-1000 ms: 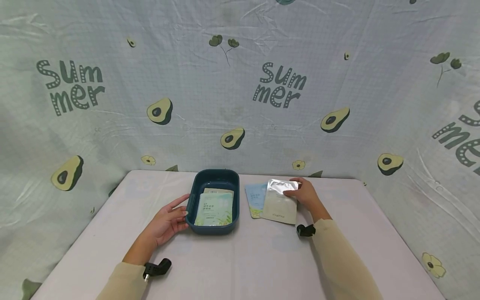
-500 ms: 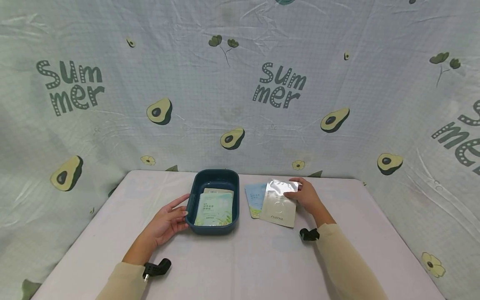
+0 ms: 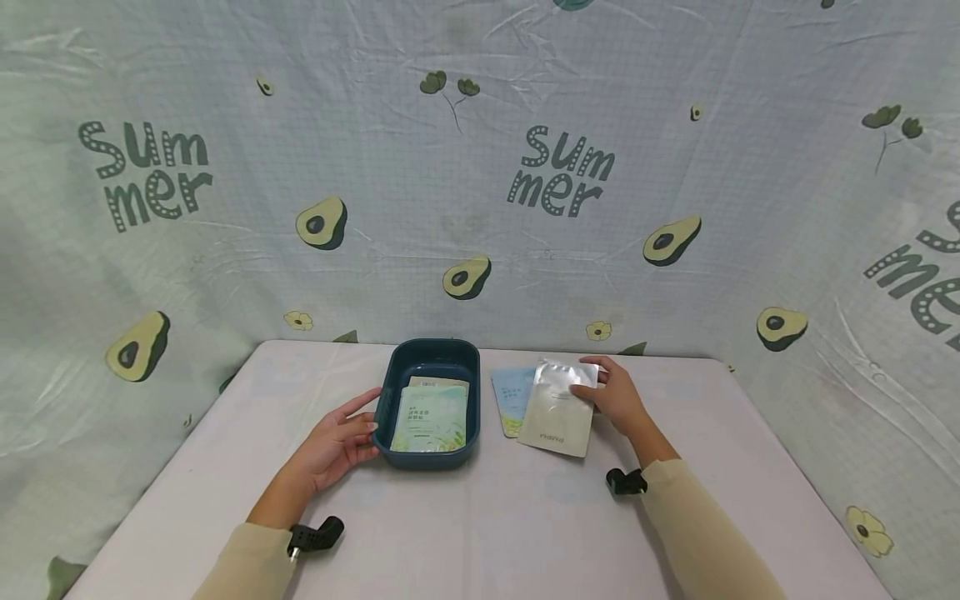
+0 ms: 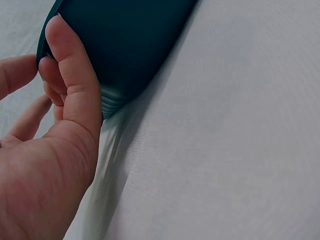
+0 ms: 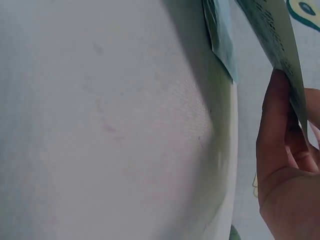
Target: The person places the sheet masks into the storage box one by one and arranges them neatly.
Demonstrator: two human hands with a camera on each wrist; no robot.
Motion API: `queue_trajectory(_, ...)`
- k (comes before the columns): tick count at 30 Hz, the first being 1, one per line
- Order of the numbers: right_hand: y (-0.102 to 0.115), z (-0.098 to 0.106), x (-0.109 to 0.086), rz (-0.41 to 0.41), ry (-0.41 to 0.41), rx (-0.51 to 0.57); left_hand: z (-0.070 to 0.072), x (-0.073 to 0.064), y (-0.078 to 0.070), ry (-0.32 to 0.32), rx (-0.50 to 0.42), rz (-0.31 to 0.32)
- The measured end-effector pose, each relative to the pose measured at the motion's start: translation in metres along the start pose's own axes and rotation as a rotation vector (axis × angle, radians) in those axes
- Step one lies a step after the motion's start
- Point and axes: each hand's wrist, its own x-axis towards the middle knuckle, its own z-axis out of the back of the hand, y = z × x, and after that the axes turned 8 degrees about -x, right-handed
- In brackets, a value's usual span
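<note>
My right hand pinches the right edge of a silver-and-cream sheet mask packet near its shiny top. The right wrist view shows this packet edge-on between thumb and fingers, tilted up off the table. A blue sheet mask packet lies behind it, partly covered. My left hand rests its loosely extended fingers against the left side of a dark blue bin; in the left wrist view its fingers touch the bin's wall. Inside lies a green packet, over a beige packet.
The bin stands near the back edge of a table with a pale pink cover. Behind and at the sides hangs a sheet printed with avocados and lettering. Both wrists carry small black cameras.
The silver-and-cream packet's lower edge has swung slightly left and toward me in my right hand, and my right wrist has shifted a little right and nearer. The left hand and bin stay put.
</note>
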Motion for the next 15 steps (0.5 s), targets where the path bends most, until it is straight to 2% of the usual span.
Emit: queue_trajectory(15,0.003,-0.002,-0.017,0.012,-0.018,0.049,0.0,0.0,0.0,-0.012,0.005,0.004)
